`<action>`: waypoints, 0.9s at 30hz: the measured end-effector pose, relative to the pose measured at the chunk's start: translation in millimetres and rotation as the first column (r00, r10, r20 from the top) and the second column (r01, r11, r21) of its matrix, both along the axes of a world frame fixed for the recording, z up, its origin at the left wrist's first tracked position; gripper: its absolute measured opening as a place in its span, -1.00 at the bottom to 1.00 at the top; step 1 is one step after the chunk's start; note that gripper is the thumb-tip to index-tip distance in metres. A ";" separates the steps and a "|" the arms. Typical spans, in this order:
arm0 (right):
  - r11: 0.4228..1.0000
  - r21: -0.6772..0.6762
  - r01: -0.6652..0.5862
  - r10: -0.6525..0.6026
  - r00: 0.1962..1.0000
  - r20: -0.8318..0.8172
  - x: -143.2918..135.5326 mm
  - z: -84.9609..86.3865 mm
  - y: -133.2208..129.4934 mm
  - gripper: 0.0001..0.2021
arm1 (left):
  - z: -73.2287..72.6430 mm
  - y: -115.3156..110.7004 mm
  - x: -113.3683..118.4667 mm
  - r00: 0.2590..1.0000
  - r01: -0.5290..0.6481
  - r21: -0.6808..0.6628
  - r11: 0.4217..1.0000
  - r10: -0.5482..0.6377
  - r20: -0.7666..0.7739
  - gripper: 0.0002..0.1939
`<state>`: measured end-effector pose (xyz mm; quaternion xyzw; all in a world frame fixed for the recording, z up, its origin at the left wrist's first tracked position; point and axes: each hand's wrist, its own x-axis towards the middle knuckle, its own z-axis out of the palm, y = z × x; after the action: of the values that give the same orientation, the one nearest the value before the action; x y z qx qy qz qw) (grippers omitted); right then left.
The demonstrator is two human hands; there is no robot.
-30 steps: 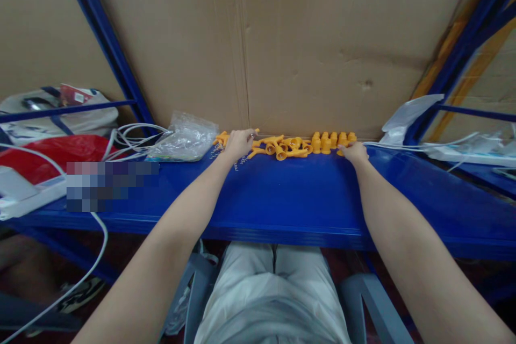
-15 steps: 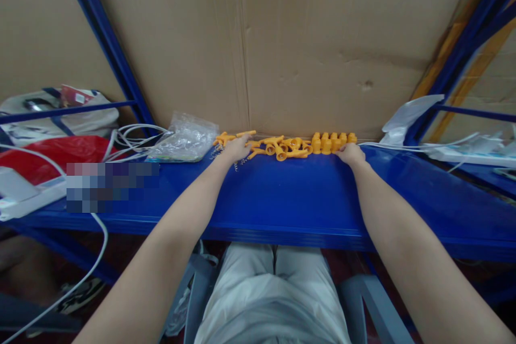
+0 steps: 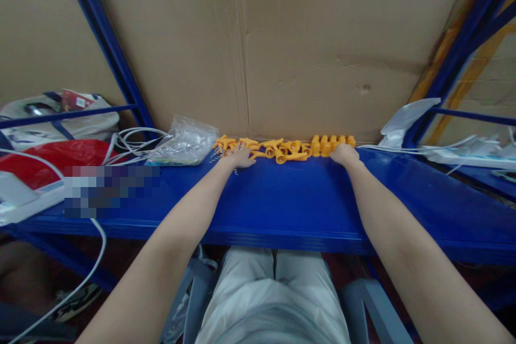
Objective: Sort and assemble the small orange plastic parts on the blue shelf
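My left hand (image 3: 241,157) lies with its fingers spread over the left end of a line of yellow plastic parts. Behind and beside it are branched yellow pieces (image 3: 224,142), with small metal springs (image 3: 217,153) scattered to its left. Between my hands lies a pile of yellow funnel-ended pieces (image 3: 281,156). To the right, yellow stepped cylinders (image 3: 324,146) stand upright in close rows. My right hand (image 3: 345,155) is closed at the front right of these rows, its fingertips hidden; I cannot make out what is in them.
A blue shelf top (image 3: 290,199) carries everything. Cardboard (image 3: 306,54) walls off the back. On the left are a clear plastic bag (image 3: 185,140), white cables (image 3: 133,134) and a red bag (image 3: 68,156). A white power strip (image 3: 471,157) lies at right.
My left hand has moved slightly right and its fingers have spread; a yellow piece near its fingertips now lies lower, behind them. My right hand has shifted a little left along the cylinders.
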<state>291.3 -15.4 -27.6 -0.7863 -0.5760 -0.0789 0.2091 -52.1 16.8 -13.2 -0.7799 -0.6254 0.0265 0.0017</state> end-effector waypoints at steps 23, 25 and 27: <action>0.706 -0.133 -0.695 0.678 0.610 0.411 -120.4 9.9 -21.6 -0.70 | -23.1 -11.5 35.1 0.916 0.365 0.375 0.852 -0.401 0.019 -0.59; 0.703 -0.185 -0.687 0.693 0.601 0.398 -122.3 7.8 -21.0 -0.70 | -23.2 -12.5 35.4 0.931 0.320 0.389 0.864 -0.364 0.041 -0.59; 0.719 -0.200 -0.666 0.681 0.618 0.392 -122.7 6.1 -20.6 -0.69 | -25.0 -11.4 35.7 0.939 0.296 0.376 0.878 -0.340 0.057 -0.58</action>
<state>168.5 -36.1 -21.5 -0.4774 -0.8609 -0.1595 0.0742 -16.5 5.4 -38.2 -0.8584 -0.4816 -0.1373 0.1115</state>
